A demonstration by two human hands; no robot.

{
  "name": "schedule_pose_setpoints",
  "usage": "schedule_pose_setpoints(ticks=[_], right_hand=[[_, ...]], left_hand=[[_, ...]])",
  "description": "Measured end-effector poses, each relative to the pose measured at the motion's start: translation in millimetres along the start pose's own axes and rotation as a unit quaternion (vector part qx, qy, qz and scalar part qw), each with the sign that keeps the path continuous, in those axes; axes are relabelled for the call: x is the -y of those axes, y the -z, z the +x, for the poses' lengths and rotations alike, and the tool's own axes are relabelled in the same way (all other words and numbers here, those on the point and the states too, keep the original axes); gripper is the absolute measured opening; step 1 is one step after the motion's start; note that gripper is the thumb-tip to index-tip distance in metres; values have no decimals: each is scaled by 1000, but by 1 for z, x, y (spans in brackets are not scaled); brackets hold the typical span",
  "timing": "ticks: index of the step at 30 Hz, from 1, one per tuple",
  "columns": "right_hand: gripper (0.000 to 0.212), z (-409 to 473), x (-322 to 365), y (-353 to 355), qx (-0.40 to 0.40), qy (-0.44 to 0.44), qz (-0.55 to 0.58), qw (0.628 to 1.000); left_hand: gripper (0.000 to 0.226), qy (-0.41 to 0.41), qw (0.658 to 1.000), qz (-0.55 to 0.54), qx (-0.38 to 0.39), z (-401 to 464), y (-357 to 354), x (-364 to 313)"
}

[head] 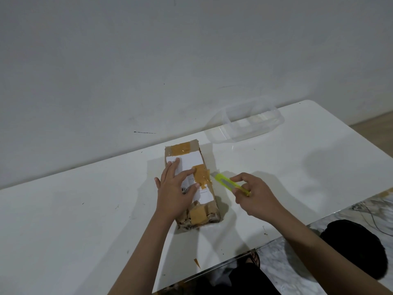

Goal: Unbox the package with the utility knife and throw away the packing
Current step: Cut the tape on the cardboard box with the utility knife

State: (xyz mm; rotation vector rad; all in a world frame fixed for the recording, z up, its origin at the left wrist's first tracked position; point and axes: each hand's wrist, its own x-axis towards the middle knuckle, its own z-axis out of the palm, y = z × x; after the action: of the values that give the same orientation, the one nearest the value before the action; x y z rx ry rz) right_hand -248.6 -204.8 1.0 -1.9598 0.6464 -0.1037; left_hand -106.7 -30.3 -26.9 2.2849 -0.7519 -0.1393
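Left hand point(176, 188) is lying flat on top of the package point(192, 184), fingers spread, palm pressing down over the white label point(191, 161); fingertips are reaching toward the far end and the right edge. Package is sitting lengthwise on the white table point(85, 220), brown paper with tan tape patches point(180, 148) still sealed at both ends.

Right hand point(253, 194) is pinching the yellow utility knife point(230, 184) between thumb and curled fingers, gripping its near end. Knife's far tip is pointing at the package's right side, just beside the left index fingertip; can't tell if it's touching, or if the blade is out.

Clear plastic container point(251, 122) is sitting well beyond both sets of fingers, near the table's far edge.
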Motion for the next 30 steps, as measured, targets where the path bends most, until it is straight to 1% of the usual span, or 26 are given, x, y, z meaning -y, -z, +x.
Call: schedule_pose_setpoints(ticks=[3, 9, 14, 20, 24, 28, 30], right_hand=[[15, 7, 7, -2, -20, -3, 27, 999], [13, 10, 11, -8, 14, -11, 20, 1000], [12, 4, 11, -1, 44, -11, 20, 999], [15, -9, 5, 3, 94, -26, 32, 995], [15, -9, 5, 7, 70, -26, 35, 997], [15, -12, 4, 10, -2, -20, 41, 999], [16, -14, 3, 11, -20, -13, 60, 998]], left_hand=[[40, -1, 1000, -1, 2, -1, 1, 1], [39, 1, 1000, -5, -1, 0, 1, 0], [39, 5, 1000, -4, -1, -1, 1, 0], [39, 9, 1000, -4, -5, 1, 1, -1], [39, 22, 1000, 17, -3, 1, -1, -4], [44, 63, 997, 33, -9, 0, -3, -14], [54, 74, 996, 33, 36, 0, 0, -17]])
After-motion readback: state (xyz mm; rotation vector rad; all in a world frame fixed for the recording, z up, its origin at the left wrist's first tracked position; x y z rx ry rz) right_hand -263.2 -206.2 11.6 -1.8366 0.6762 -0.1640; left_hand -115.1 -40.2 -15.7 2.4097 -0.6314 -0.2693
